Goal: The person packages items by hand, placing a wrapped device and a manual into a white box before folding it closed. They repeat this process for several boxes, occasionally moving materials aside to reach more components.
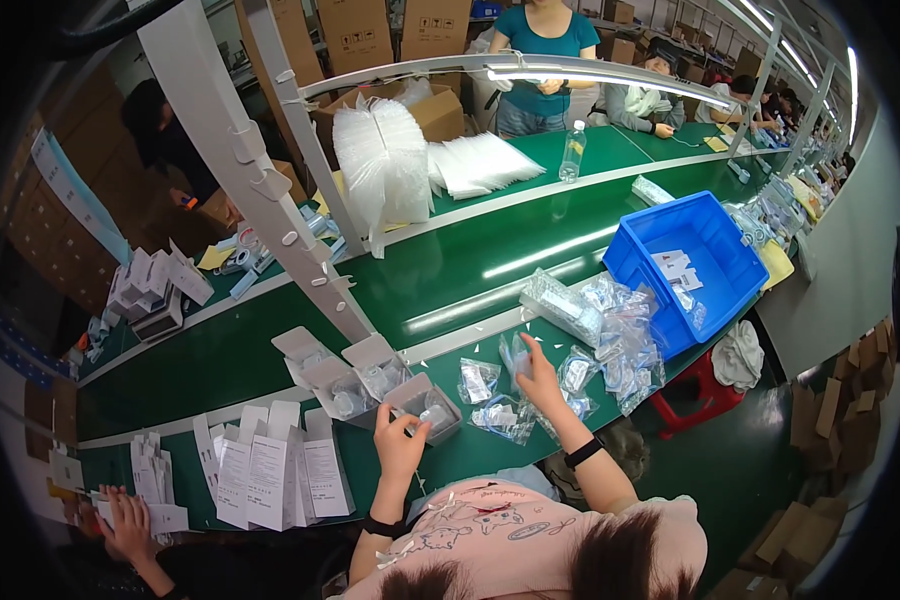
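My left hand has its fingers curled against the near side of a small open white box, which has a clear-wrapped item inside. Two more open boxes stand just beyond it, with clear plastic contents and raised flaps. To the right, my right hand holds a clear plastic bag between thumb and fingers, above the green table. Several bagged pieces with white and bluish parts lie beside and below this hand.
A blue bin stands at the right behind piled bags. Folded white cartons stand at the left, near another person's hands. A metal post rises by the green conveyor. Beyond are bubble bags, a bottle and co-workers.
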Demonstrator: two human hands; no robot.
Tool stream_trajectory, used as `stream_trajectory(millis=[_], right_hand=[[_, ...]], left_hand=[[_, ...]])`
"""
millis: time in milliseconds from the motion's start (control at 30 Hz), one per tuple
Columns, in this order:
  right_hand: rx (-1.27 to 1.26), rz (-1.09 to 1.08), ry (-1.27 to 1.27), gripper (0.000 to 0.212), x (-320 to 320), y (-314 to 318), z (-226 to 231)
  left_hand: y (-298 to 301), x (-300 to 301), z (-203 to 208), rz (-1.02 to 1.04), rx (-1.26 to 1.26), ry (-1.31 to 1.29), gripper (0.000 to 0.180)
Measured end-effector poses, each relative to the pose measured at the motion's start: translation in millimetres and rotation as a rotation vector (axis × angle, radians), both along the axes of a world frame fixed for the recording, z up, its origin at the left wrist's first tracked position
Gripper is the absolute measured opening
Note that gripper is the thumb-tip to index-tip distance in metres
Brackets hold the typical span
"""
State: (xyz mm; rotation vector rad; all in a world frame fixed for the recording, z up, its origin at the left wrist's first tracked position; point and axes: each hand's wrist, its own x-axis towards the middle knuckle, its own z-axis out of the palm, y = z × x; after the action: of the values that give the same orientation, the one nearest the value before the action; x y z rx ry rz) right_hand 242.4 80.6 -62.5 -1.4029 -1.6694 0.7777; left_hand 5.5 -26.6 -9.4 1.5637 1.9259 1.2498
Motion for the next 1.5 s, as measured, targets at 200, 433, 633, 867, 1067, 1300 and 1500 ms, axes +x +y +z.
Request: stream_trajectory(millis=[200, 433, 633, 867, 1067, 1300, 1500], right_hand=[[-0.226, 0.149, 0.480, 0.047, -10, -7, 39], [0.266, 0.467, 0.376, 0.030, -78, -47, 75], [0.476, 0.603, -0.060, 0.025, -94, -55, 68], [0.289, 0.727, -0.069, 0.025, -89, -50, 89], [0.461, 0.673, -0.048, 0.025, -91, -52, 68], [0.437, 0.685, -0.209, 0.023, -93, -51, 71], [0.523, 0.813, -0.480, 0.023, -93, -56, 68]], left_hand=[[5, -3, 4, 0.023, -0.001, 0.045, 0.014], [11, -6, 6, 0.077, -0.047, -0.021, 0.012], [13, -6, 1, 0.080, 0.008, -0.060, 0.010], [8, -12, -5, 0.107, 0.016, -0.100, 0.010], [9, -8, -8, 0.108, 0.009, -0.136, 0.011], [4, -8, -8, 0.085, -0.017, -0.195, 0.012], [6, -10, -17, 0.093, 0.067, -0.165, 0.012]])
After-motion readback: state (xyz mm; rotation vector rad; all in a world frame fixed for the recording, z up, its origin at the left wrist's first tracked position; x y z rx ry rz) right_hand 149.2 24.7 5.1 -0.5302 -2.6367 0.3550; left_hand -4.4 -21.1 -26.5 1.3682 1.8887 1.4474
